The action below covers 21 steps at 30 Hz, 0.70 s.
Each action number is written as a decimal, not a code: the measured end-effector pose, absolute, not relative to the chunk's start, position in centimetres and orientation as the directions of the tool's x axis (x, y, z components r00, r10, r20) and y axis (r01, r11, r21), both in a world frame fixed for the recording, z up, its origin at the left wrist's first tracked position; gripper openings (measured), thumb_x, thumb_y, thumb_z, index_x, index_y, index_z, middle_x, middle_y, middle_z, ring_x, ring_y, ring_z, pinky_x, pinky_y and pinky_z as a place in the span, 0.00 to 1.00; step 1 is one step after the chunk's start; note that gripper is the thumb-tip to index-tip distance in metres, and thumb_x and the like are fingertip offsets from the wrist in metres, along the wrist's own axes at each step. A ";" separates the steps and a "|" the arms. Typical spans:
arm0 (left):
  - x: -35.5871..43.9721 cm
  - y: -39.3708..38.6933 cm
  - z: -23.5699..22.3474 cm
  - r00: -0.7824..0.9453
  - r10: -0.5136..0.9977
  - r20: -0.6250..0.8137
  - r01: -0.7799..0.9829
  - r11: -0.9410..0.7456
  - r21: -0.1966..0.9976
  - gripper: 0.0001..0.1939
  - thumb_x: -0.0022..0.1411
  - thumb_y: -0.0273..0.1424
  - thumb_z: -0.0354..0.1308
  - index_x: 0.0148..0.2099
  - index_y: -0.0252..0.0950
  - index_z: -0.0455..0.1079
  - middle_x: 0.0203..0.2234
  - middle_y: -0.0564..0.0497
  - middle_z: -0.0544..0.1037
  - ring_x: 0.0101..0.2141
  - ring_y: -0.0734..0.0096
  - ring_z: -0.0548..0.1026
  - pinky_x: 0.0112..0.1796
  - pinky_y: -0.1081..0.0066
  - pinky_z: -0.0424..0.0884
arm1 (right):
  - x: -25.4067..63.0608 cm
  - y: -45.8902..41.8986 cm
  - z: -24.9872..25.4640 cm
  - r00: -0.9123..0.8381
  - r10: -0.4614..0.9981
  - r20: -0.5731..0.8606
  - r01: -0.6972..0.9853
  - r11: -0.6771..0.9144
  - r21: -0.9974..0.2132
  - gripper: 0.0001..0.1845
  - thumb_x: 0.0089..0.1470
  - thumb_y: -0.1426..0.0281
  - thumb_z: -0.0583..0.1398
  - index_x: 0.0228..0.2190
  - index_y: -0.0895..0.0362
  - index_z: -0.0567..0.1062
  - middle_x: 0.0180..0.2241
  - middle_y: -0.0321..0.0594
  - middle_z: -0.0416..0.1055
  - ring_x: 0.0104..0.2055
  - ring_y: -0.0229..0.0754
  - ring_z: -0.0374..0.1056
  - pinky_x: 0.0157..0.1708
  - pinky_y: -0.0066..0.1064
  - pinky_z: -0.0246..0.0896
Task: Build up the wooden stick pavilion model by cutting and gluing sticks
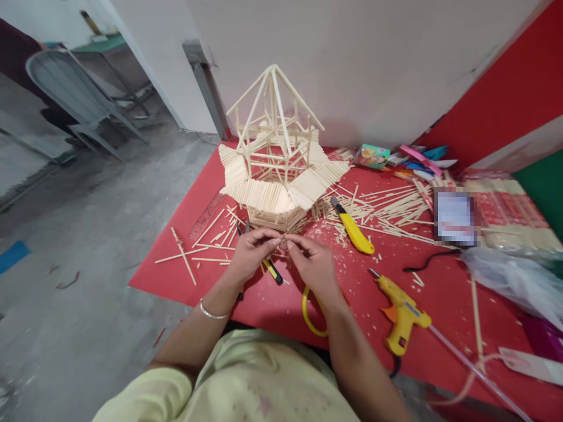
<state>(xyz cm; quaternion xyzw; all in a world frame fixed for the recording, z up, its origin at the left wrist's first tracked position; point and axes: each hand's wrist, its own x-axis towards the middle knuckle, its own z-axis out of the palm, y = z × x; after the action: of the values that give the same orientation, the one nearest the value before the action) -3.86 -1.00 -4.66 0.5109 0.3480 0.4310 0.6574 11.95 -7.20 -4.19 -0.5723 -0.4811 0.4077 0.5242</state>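
Wall: plain off-white, rising right behind the red tabletop
Post: grey, upright against the wall
Right side: a red panel, a pale band and a green panel
Floor: bare grey, stained, a blue scrap at far left
Chair: pale, round-backed, near a green table
Light: soft, diffuse

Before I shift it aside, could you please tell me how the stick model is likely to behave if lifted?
The stick model is probably light for its size, being largely an open frame. Its peaked top looks fragile, being slender and unclad. It seems unlikely to roll, given its angular base.
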 end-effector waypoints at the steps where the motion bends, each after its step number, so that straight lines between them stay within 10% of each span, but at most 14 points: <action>1: -3.9 -1.0 -4.6 0.387 0.922 -0.018 -0.213 0.108 0.971 0.10 0.55 0.34 0.70 0.37 0.34 0.79 0.28 0.50 0.81 0.30 0.71 0.78 0.34 0.72 0.75 | 11.9 -7.2 -4.4 0.197 0.980 0.016 0.092 -0.002 -0.996 0.17 0.59 0.60 0.60 0.46 0.54 0.80 0.36 0.39 0.81 0.30 0.40 0.75 0.27 0.29 0.72; 21: -4.0 -1.0 -4.4 0.355 0.935 -0.004 -0.171 0.070 0.983 0.11 0.52 0.34 0.73 0.32 0.32 0.77 0.24 0.52 0.77 0.25 0.76 0.73 0.30 0.75 0.69 | 11.8 -7.3 -3.5 0.158 0.978 0.137 0.235 0.098 -0.967 0.11 0.59 0.64 0.61 0.39 0.54 0.81 0.34 0.37 0.81 0.30 0.38 0.77 0.30 0.26 0.71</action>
<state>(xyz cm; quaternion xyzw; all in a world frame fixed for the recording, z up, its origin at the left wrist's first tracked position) -4.01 -0.95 -4.45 0.5245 0.3640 0.4360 0.6342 11.77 -7.34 -3.52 -0.5643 -0.5371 0.3641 0.5104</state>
